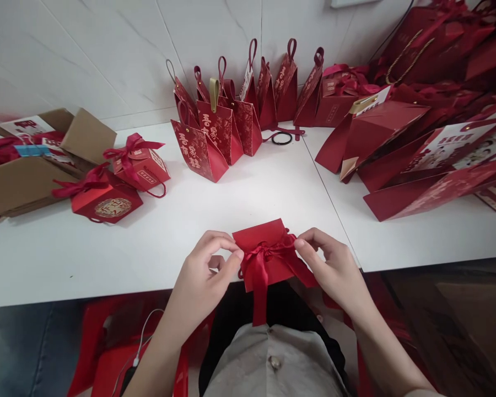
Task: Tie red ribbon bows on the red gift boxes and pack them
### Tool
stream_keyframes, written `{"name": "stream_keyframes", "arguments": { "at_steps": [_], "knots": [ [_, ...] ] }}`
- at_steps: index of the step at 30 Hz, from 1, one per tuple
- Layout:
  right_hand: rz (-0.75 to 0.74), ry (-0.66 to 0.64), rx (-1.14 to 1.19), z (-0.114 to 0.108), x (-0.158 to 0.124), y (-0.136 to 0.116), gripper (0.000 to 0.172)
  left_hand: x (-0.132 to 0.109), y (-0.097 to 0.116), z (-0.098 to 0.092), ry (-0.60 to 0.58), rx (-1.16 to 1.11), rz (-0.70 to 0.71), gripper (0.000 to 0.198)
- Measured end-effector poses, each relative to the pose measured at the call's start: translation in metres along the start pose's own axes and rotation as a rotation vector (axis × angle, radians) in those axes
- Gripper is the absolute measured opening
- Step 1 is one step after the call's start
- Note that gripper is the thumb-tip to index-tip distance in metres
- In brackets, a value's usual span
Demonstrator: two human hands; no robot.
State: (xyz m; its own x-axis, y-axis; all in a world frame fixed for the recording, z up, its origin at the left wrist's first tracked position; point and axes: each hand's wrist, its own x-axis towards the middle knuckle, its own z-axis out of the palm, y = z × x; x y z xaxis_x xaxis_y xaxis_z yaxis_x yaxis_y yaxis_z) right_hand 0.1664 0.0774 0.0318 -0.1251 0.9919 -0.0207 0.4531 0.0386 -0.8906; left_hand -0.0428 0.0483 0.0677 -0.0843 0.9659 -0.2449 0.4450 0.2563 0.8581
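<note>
At the table's front edge sits a red gift box (273,267), with a red satin ribbon (259,275) tied across its top in a bow. The ribbon's tails hang down over the front of the box. On the left side of the bow, my left hand (209,267) pinches a loop between thumb and forefinger. My right hand (328,262) has its thumb and forefinger closed on the loop at the other side. Both hands are level with the knot, one at each side of the box.
Two ribboned red boxes (107,198) stand left, beside an open cardboard box (20,184). Several triangular red gift boxes (198,151) with loop handles line the wall. A black ring (281,138) lies near them. More red boxes (376,129) are piled on the right.
</note>
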Motion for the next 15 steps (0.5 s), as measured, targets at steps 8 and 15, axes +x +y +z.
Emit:
{"name": "stream_keyframes", "arguments": {
  "at_steps": [8,15],
  "knots": [
    [0.097,-0.153,0.256,0.003,0.008,-0.007,0.028,-0.004,0.007,-0.008,-0.364,-0.101,-0.285,0.028],
    [0.132,-0.176,0.34,0.008,0.013,-0.004,0.031,0.007,-0.006,-0.001,-0.394,-0.27,-0.254,0.032]
  ]
}}
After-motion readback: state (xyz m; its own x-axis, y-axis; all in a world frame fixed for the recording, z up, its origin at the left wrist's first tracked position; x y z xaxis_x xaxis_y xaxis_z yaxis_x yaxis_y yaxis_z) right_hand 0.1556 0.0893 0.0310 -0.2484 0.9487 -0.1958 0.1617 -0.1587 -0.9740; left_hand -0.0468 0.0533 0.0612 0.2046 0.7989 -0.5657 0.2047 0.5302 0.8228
